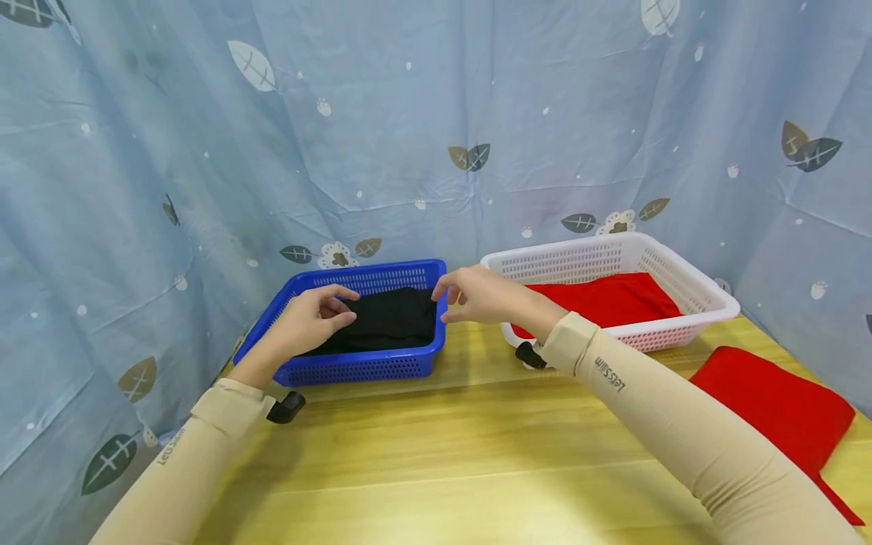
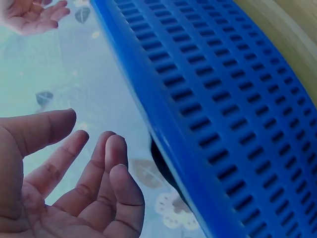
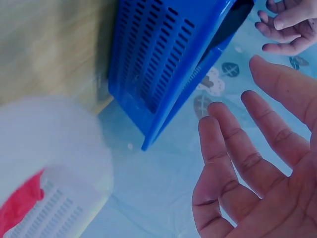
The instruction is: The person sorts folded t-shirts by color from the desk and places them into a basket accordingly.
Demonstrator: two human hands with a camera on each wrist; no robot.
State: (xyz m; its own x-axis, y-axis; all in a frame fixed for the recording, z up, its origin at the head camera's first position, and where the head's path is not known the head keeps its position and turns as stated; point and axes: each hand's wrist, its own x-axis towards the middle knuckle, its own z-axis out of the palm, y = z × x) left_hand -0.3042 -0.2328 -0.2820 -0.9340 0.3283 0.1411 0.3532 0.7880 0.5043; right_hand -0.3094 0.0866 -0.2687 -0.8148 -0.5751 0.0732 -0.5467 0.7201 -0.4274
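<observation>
Black cloth lies inside a blue plastic basket. My left hand hovers over the basket's left part, its fingers loosely bent and nothing between them. Above the basket's right end is my right hand, also holding nothing, thumb and fingers apart. In the left wrist view the left hand is beside the basket's slotted wall, apart from it. The right wrist view has the right hand with fingers spread a little, clear of the blue rim.
A white basket with red cloth in it stands to the right. Another red cloth lies on the wooden table at the right edge. A blue patterned curtain hangs close behind the baskets.
</observation>
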